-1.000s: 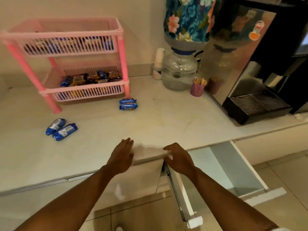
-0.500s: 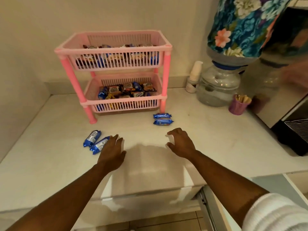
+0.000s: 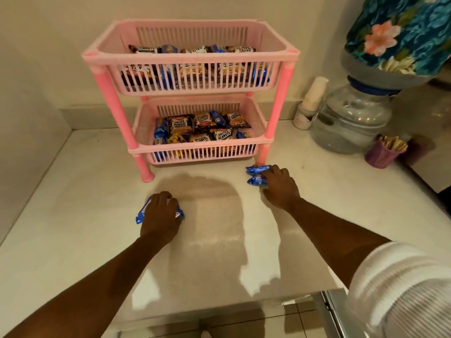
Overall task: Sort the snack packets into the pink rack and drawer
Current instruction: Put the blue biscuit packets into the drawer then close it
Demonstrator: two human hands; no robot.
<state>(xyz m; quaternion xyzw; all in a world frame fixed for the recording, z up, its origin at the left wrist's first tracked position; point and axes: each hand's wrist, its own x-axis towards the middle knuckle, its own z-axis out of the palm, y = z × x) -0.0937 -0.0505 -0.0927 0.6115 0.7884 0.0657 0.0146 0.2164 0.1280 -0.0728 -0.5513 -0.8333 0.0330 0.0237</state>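
Note:
A pink two-tier rack (image 3: 283, 81) stands on the white counter against the wall, both baskets filled with several snack packets (image 3: 202, 129). My left hand (image 3: 159, 217) lies on top of two blue biscuit packets (image 3: 142, 212) on the counter in front of the rack, fingers curled over them. My right hand (image 3: 280, 187) covers two more blue biscuit packets (image 3: 256, 170) lying beside the rack's front right leg, fingers closing on them. The open drawer's metal edge (image 3: 335, 313) shows at the bottom right.
A water dispenser jar (image 3: 351, 123) with a floral-covered bottle stands right of the rack, a small white bottle (image 3: 310, 106) beside it. A purple cup (image 3: 383, 154) of sticks sits further right. A wall bounds the counter on the left.
My view and both hands moved from the drawer front up onto the counter. The left hand reached the left blue packets and the right hand reached the packets by the rack leg.

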